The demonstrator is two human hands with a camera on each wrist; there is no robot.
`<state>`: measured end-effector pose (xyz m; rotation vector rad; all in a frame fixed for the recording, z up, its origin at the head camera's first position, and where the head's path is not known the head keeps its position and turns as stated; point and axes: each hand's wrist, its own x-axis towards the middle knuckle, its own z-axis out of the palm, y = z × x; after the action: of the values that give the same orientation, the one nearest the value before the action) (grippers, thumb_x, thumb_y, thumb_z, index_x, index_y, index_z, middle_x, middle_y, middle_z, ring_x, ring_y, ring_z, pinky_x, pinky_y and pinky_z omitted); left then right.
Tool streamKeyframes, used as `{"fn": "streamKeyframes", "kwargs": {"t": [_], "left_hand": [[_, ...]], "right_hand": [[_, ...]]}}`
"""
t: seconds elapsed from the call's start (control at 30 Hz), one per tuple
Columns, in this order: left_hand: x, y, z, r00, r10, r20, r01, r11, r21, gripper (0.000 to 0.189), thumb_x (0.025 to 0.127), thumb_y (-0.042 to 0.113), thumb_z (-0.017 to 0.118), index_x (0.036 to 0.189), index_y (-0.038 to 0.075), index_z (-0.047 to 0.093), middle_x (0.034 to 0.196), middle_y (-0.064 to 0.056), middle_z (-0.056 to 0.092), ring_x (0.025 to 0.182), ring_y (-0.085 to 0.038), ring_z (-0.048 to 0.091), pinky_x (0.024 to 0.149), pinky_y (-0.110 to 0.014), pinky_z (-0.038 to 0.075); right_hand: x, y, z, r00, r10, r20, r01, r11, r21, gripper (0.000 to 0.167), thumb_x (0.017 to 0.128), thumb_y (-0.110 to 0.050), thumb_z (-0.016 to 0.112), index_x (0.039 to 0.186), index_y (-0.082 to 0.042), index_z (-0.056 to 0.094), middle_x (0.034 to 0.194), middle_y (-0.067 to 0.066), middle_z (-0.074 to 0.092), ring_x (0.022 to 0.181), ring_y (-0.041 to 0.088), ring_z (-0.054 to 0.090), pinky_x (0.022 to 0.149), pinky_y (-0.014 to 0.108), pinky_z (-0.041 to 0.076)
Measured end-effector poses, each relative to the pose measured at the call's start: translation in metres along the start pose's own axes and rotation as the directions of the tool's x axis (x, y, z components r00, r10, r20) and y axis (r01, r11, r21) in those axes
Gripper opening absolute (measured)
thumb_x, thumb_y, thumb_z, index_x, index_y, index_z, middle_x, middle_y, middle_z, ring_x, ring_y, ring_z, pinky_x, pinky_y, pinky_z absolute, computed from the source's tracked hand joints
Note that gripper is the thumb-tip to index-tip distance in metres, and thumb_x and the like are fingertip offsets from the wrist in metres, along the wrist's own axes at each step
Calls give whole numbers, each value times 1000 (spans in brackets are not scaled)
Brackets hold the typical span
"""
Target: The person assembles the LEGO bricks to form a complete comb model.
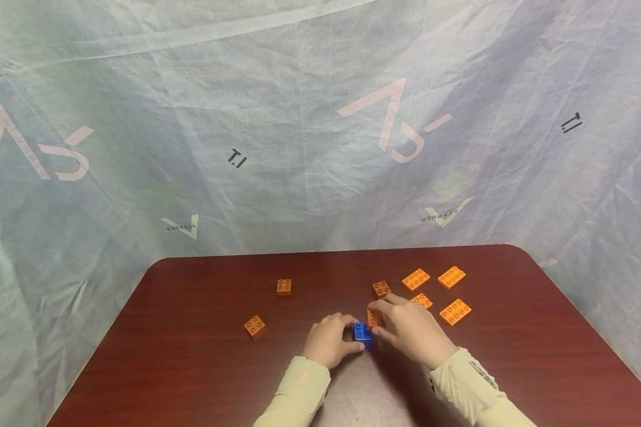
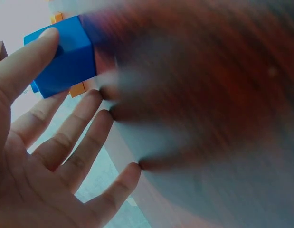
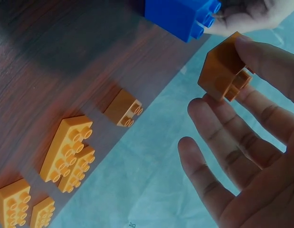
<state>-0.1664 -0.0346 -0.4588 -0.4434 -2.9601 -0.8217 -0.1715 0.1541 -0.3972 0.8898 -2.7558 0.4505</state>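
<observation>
My left hand (image 1: 328, 339) pinches a blue toy building brick (image 1: 361, 334) between thumb and forefinger over the table's near middle. In the left wrist view the thumb lies across the face of the blue brick (image 2: 68, 61), and the other fingers are spread below it. Just to the right, my right hand (image 1: 410, 329) grips a dark orange 2x2 brick (image 1: 374, 318) by its sides. The right wrist view has the same orange brick (image 3: 222, 71) between thumb and fingertips, studs facing the palm. The two bricks are close together; whether they touch cannot be told.
Behind the right hand stands another dark orange brick (image 1: 381, 289). Several light orange eight-stud bricks (image 1: 455, 311) lie to the right, one partly hidden by the hand. On the left are two dark orange bricks, one nearer (image 1: 254, 327) and one farther (image 1: 284, 287). Grey cloth (image 1: 310, 148) surrounds the table.
</observation>
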Motion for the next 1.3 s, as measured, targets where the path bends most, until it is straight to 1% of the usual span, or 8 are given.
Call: {"fn": "streamKeyframes", "kwargs": {"t": [0.17, 0.33, 0.57, 0.73, 1.03, 1.3], "left_hand": [[0, 1, -1, 1000, -12, 7, 12, 1000, -6, 40, 79, 32, 89, 111, 13, 74, 102, -3, 71, 97, -24, 68, 85, -48, 54], [-1, 2, -3, 1000, -17, 9, 17, 1000, -15, 43, 78, 32, 90, 112, 10, 74, 99, -2, 71, 94, -23, 68, 84, -48, 54], [0, 2, -3, 1000, -19, 12, 19, 1000, -3, 41, 78, 33, 90, 110, 12, 74, 97, 0, 69, 94, -22, 67, 84, -48, 53], [-1, 3, -3, 1000, -24, 8, 24, 1000, 2, 43, 77, 33, 90, 110, 12, 74, 93, 1, 68, 91, -22, 67, 83, -48, 54], [-1, 4, -3, 1000, -14, -1, 14, 1000, 20, 41, 76, 34, 90, 106, 12, 74, 89, 3, 66, 88, -20, 66, 82, -48, 54], [-1, 3, -3, 1000, -22, 8, 22, 1000, 7, 45, 77, 33, 90, 112, 10, 74, 89, 3, 65, 87, -21, 66, 83, -49, 54]], "right_hand": [[2, -3, 4, 999, -38, -19, 38, 999, -10, 38, 78, -19, 89, 111, -8, 73, 97, 5, 68, 74, 16, 65, 66, 37, 57], [4, -6, 7, 998, -67, -8, 67, 998, -12, 37, 78, -19, 89, 110, -8, 73, 97, 5, 69, 73, 17, 66, 65, 35, 56], [6, -9, 10, 995, -98, -7, 98, 995, 0, 33, 79, -17, 89, 107, -8, 74, 94, 2, 68, 71, 16, 66, 63, 33, 56], [7, -9, 13, 993, -116, -5, 116, 993, 1, 32, 78, -16, 89, 106, -8, 75, 91, 1, 65, 67, 13, 62, 60, 31, 54], [9, -9, 18, 993, -118, 10, 119, 993, -21, 32, 78, -18, 90, 105, -10, 76, 86, -2, 60, 63, 12, 57, 56, 29, 51], [10, -10, 16, 993, -118, 32, 118, 993, -7, 30, 77, -19, 90, 103, -10, 77, 83, -3, 59, 61, 12, 57, 53, 28, 49]]}}
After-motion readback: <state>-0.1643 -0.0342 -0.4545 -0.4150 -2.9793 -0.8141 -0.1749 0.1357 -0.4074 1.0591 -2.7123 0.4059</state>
